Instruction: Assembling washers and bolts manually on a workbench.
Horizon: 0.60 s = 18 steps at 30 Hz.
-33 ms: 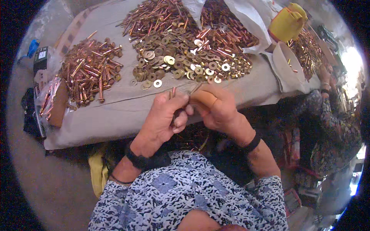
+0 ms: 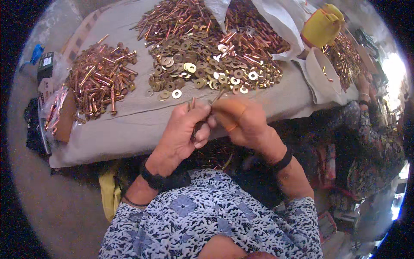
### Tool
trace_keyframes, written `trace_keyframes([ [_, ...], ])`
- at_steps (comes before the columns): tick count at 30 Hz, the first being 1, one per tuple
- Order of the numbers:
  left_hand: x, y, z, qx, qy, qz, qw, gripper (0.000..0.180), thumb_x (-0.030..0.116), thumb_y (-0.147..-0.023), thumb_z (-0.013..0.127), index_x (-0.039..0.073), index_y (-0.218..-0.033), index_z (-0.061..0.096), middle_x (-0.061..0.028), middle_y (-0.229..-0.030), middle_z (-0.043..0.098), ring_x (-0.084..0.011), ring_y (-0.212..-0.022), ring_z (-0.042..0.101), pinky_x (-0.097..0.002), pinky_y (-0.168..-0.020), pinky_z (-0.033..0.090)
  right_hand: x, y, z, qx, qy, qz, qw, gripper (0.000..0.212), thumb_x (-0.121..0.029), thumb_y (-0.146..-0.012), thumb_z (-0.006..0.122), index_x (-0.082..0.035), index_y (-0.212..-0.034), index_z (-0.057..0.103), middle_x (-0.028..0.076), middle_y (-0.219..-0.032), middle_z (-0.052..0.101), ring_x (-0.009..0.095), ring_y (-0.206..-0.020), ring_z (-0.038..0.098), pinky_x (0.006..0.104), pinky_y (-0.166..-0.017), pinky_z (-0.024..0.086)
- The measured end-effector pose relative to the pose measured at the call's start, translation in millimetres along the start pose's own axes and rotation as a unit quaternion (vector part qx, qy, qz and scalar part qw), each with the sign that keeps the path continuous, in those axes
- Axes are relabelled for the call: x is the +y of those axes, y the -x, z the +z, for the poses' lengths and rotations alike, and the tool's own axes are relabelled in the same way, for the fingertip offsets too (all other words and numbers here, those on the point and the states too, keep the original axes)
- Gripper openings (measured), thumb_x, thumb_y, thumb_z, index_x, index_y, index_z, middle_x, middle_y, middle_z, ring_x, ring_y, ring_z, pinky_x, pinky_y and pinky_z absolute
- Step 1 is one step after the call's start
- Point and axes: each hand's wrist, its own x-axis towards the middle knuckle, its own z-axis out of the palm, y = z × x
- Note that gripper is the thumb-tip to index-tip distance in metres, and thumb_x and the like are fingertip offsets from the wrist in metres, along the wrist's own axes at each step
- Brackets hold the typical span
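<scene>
My left hand (image 2: 186,125) is closed around a few thin coppery bolts, whose ends (image 2: 192,103) stick up past the thumb. My right hand (image 2: 246,118), smeared by motion, pinches another slim metal bolt (image 2: 218,96) close to the left fingertips. An orange cover (image 2: 232,108) wraps a finger of the right hand. Just beyond both hands lies a heap of flat brass-coloured washers (image 2: 185,58), with small nuts (image 2: 269,75) at its right side. What the curled left fingers hold deeper in the palm is hidden.
Assembled bolts (image 2: 101,80) are piled at the table's left. Behind the washers rises a larger bolt heap (image 2: 181,19) beside a white sack (image 2: 276,26). A yellow jug (image 2: 322,26) and a pale tub (image 2: 321,71) stand right. Another person's hand (image 2: 363,84) works at far right.
My right hand has turned slightly and its fingers have blurred, the bolt tip shifting a little. My left hand stays in place.
</scene>
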Motion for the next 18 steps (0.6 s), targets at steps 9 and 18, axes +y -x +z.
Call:
trace_keyframes([
  [9,18,9,-6,0.05,-0.137,0.062,0.987,0.016,0.017,-0.085,0.053,0.001,-0.087,0.054,-0.0029,-0.059,0.053,-0.0036,-0.033,0.036,-0.0179,-0.027,0.025,57,-42,-20,-0.01,0.309,0.193,0.931,0.016,-0.015,-0.077,0.052,-0.004,-0.086,0.057,0.017,-0.072,0.06,0.035,-0.069,0.059,0.0412,-0.062,0.046],
  [18,16,8,-9,0.078,-0.212,0.067,0.972,0.016,0.018,-0.084,0.054,0.002,-0.082,0.054,-0.0019,-0.056,0.052,-0.0038,-0.033,0.037,-0.0183,-0.028,0.025,68,-32,-20,0.073,0.29,0.137,0.944,0.015,-0.008,-0.072,0.06,-0.007,-0.087,0.058,0.013,-0.077,0.06,0.03,-0.064,0.058,0.0357,-0.061,0.045],
])
